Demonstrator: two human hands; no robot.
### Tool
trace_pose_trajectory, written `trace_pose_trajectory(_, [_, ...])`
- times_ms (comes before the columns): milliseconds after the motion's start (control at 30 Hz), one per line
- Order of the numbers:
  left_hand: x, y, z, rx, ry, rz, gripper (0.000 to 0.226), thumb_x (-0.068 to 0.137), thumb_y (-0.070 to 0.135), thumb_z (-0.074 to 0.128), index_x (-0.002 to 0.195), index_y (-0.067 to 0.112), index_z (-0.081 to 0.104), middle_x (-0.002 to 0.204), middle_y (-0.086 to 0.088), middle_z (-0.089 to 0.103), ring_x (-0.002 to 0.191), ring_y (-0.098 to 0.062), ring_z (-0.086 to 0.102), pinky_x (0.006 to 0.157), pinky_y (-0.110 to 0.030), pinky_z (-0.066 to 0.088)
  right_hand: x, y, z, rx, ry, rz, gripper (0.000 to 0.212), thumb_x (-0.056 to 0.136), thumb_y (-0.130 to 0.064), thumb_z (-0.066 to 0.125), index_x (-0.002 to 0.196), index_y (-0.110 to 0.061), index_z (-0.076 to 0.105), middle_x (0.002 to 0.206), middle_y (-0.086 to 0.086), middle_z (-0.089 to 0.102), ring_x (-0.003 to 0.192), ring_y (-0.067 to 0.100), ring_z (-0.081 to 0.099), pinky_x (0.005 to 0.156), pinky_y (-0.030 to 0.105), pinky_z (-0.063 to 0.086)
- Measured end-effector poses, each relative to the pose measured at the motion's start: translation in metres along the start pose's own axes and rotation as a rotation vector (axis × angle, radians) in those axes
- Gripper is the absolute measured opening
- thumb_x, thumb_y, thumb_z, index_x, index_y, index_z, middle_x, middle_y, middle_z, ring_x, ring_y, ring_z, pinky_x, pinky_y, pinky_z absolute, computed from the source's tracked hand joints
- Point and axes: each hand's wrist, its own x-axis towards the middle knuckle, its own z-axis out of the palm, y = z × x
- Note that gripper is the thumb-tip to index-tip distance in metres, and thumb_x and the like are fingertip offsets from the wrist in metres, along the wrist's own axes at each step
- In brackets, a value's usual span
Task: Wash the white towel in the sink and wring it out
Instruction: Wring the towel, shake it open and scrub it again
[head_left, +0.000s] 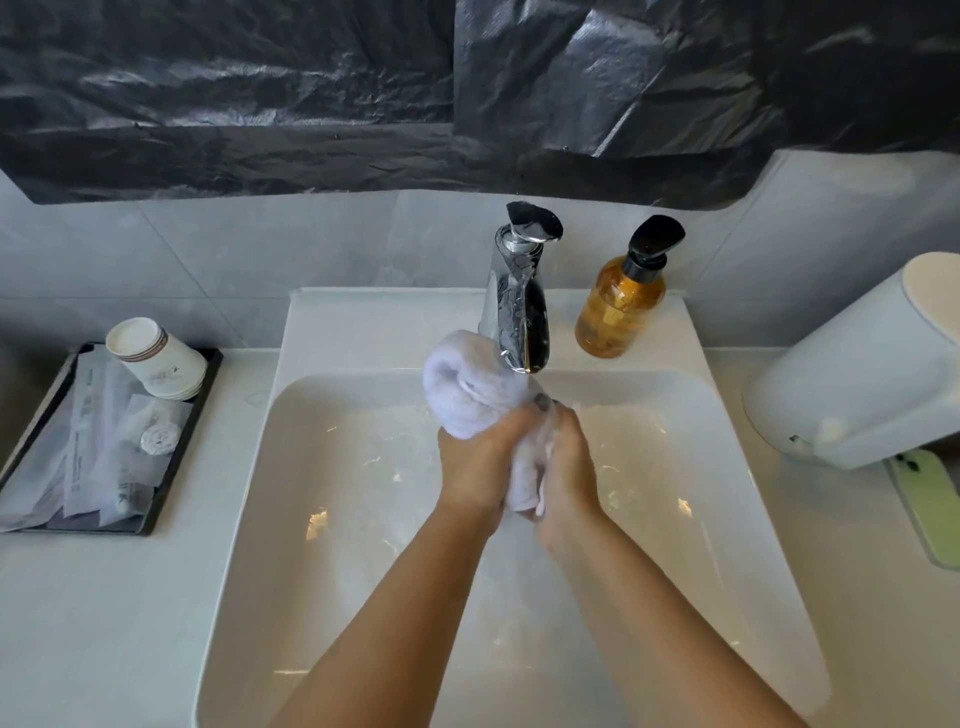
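Both hands were wrapped tight around the white towel (470, 397) over the middle of the sink (322, 519). The left hand (475, 470) gripped the towel on one side and the right hand (569, 467) gripped it on the other, with the two hands pressed close together. The towel was bunched up. Its top end stuck out above the hands in a fat roll, right under the spout of the tap (517, 306). A short bit poked out below the hands too.

This looked like the washing or squeezing step, with the towel held up off the bottom of the sink. Whether water was running could not be told for sure.

Next, the hands would likely need to twist in opposite ways so the water drips down into the sink. A bottle of soap (621, 306) stood just beside the tap.
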Motion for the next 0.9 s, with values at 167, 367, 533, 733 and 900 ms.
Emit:
trace_pose_trajectory(167, [-0.002, 0.009, 0.013, -0.286, 0.233, -0.120, 0.017, 0.074, 0.022, 0.075, 0.081, 0.009, 0.067, 0.059, -0.002, 0.067, 0.049, -0.018, 0.064, 0.048, -0.026, 0.049, 0.007, -0.019, 0.007, -0.333, 0.175, -0.338, 0.042, 0.075, -0.049, 0.041, 0.051, -0.018, 0.053, 0.065, 0.004, 0.060, 0.075, 0.032, 0.059, 0.075, 0.045, 0.050])
trace_pose_trajectory(367, [0.002, 0.017, -0.006, -0.140, 0.244, -0.090, 0.013, 0.078, 0.022, 0.072, 0.078, 0.013, 0.062, 0.052, 0.004, 0.062, 0.045, -0.011, 0.059, 0.045, -0.021, 0.043, 0.008, -0.017, -0.006, -0.599, -0.109, -0.560, 0.032, 0.087, -0.043, 0.035, 0.062, -0.028, 0.049, 0.059, -0.007, 0.051, 0.065, 0.019, 0.046, 0.066, 0.028, 0.037])
trace_pose_trajectory(533, [0.005, 0.030, -0.031, -0.034, 0.329, 0.056, 0.036, 0.065, 0.025, 0.087, 0.093, 0.013, 0.067, 0.083, -0.002, 0.073, 0.073, -0.014, 0.070, 0.057, -0.023, 0.049, 0.014, 0.009, -0.027, -1.190, -0.165, -0.867, 0.022, 0.101, -0.021, 0.040, 0.118, -0.010, 0.049, 0.095, 0.015, 0.066, 0.086, 0.036, 0.064, 0.062, 0.030, 0.036])
trace_pose_trajectory(733, [0.010, 0.039, -0.060, 0.029, 0.375, 0.105, 0.018, 0.074, 0.020, 0.081, 0.083, 0.022, 0.065, 0.077, 0.002, 0.070, 0.064, -0.011, 0.067, 0.059, -0.025, 0.053, 0.004, 0.048, -0.024, -1.674, -0.176, -0.946, 0.027, 0.078, -0.033, 0.065, 0.097, -0.019, 0.077, 0.100, 0.000, 0.072, 0.078, 0.011, 0.066, 0.066, 0.018, 0.053])
trace_pose_trajectory(900, [0.008, 0.034, -0.059, 0.031, 0.360, 0.053, 0.036, 0.064, 0.031, 0.085, 0.092, 0.017, 0.069, 0.087, -0.005, 0.075, 0.079, -0.020, 0.072, 0.067, -0.031, 0.056, -0.001, 0.040, -0.017, -1.826, -0.198, -1.032, 0.028, 0.079, -0.033, 0.071, 0.088, -0.007, 0.076, 0.086, 0.006, 0.070, 0.085, 0.017, 0.064, 0.073, 0.022, 0.051])
